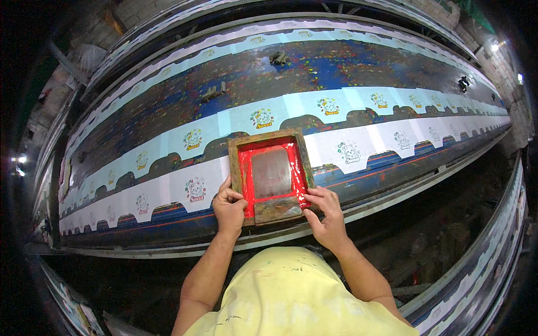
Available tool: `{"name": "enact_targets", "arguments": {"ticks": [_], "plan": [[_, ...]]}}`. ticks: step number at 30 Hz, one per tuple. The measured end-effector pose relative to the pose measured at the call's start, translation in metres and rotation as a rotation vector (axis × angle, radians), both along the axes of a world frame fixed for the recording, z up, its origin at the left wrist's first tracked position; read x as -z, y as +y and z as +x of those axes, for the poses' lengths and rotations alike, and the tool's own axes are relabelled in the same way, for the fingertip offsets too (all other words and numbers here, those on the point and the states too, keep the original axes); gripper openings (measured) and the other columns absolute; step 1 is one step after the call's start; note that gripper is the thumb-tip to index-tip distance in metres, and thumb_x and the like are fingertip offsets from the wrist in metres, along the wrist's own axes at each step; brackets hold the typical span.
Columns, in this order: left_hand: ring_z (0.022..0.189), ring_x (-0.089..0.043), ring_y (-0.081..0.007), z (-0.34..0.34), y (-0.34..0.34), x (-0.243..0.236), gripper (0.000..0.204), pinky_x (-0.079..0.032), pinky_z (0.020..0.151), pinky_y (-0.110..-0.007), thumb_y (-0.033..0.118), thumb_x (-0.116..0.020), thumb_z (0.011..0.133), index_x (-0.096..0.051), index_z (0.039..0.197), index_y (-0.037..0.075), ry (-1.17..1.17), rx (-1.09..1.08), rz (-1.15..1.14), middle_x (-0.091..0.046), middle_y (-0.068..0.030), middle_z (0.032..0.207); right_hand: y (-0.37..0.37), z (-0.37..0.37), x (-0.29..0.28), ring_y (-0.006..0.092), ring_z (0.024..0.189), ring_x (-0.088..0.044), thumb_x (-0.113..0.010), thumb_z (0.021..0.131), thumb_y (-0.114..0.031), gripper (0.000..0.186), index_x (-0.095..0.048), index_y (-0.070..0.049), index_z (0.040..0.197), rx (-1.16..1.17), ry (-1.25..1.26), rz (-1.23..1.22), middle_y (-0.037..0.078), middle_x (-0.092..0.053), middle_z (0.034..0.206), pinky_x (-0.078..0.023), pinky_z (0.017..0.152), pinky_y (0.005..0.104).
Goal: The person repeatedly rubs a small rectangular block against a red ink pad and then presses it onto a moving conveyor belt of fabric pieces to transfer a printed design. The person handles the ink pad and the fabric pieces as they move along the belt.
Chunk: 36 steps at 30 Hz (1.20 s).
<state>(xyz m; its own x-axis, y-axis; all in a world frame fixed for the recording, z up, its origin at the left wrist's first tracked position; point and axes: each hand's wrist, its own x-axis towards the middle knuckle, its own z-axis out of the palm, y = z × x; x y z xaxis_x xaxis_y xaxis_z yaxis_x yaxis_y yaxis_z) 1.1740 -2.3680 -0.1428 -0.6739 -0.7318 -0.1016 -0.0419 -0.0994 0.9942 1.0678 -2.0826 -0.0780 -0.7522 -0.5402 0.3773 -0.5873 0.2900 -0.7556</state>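
Observation:
Both my hands hold a wooden screen-printing frame (235, 168) over the near row of cut white pieces. Glossy red ink (245, 185) lines its inner edges around a greyish mesh window (272, 173). My left hand (228, 211) is closed on the lower left corner, thumb on top. At the lower right side, my right hand (327, 215) grips the frame between thumb and fingers. A worn wooden piece (277, 210) lies along the near end of the frame. To the left, a white piece (204, 176) bears a cat drawing with red; rightward, another piece (358, 143) shows dark and green lines.
The long, ink-spotted printing table (336, 70) runs across the view. Behind the near row lie pale blue pieces (291, 106) with coloured cat prints. Small rolled objects (214, 92) and a dark clump (278, 57) rest farther back. Another table (476, 291) stands at lower right.

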Motion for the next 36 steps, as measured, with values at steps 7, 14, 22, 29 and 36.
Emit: {"name": "enact_targets", "arguments": {"ticks": [7, 14, 22, 29, 36], "plan": [[0.161, -0.057, -0.0348, 0.000, -0.001, 0.006, 0.029, -0.049, 0.125, -0.042, -0.020, -0.075, 0.073, -0.064, 0.080, 0.005, -0.017, -0.002, -0.081, -0.051, -0.0319, 0.178, -0.017, 0.007, -0.022, 0.0421, 0.138, -0.067, -0.090, 0.092, -0.019, 0.041, -0.079, -0.007, 0.130, -0.286, 0.190, 0.152, 0.015, -0.074, 0.140, -0.054, 0.117, 0.0557], [0.161, -0.057, -0.0361, -0.001, 0.000, 0.008, 0.032, -0.049, 0.126, -0.043, -0.020, -0.075, 0.071, -0.060, 0.078, 0.007, -0.045, 0.012, -0.139, -0.053, -0.0290, 0.179, -0.051, -0.002, -0.035, 0.0380, 0.125, -0.071, -0.081, 0.090, -0.012, 0.046, -0.078, -0.004, 0.136, -0.434, 0.314, 0.427, 0.015, -0.075, 0.133, -0.057, 0.109, 0.0517], [0.164, -0.055, -0.0403, 0.001, 0.001, 0.012, 0.021, -0.040, 0.133, -0.045, -0.014, -0.077, 0.075, -0.067, 0.076, 0.005, -0.030, 0.004, -0.112, -0.058, -0.0355, 0.171, -0.076, -0.052, -0.068, 0.0401, 0.116, -0.075, -0.072, 0.093, -0.007, 0.033, -0.080, -0.003, 0.124, -0.662, 0.219, 0.679, 0.018, -0.076, 0.116, -0.061, 0.102, 0.0515], [0.162, -0.057, -0.0409, 0.002, 0.003, 0.008, 0.019, -0.042, 0.133, -0.044, -0.011, -0.078, 0.076, -0.070, 0.077, 0.007, -0.035, 0.005, -0.220, -0.059, -0.0354, 0.170, -0.136, -0.123, -0.059, 0.0464, 0.122, -0.071, -0.073, 0.092, 0.004, 0.039, -0.080, -0.002, 0.130, -0.567, 0.212, 0.623, 0.022, -0.075, 0.124, -0.061, 0.104, 0.0540], [0.159, -0.058, -0.0416, 0.002, 0.004, 0.002, 0.020, -0.042, 0.131, -0.046, -0.011, -0.076, 0.080, -0.070, 0.078, 0.007, -0.035, 0.042, -0.266, -0.056, -0.0324, 0.174, -0.154, -0.128, -0.043, 0.0461, 0.129, -0.068, -0.074, 0.088, 0.010, 0.055, -0.078, -0.005, 0.140, -0.409, 0.273, 0.568, 0.021, -0.075, 0.133, -0.056, 0.113, 0.0565]]}}
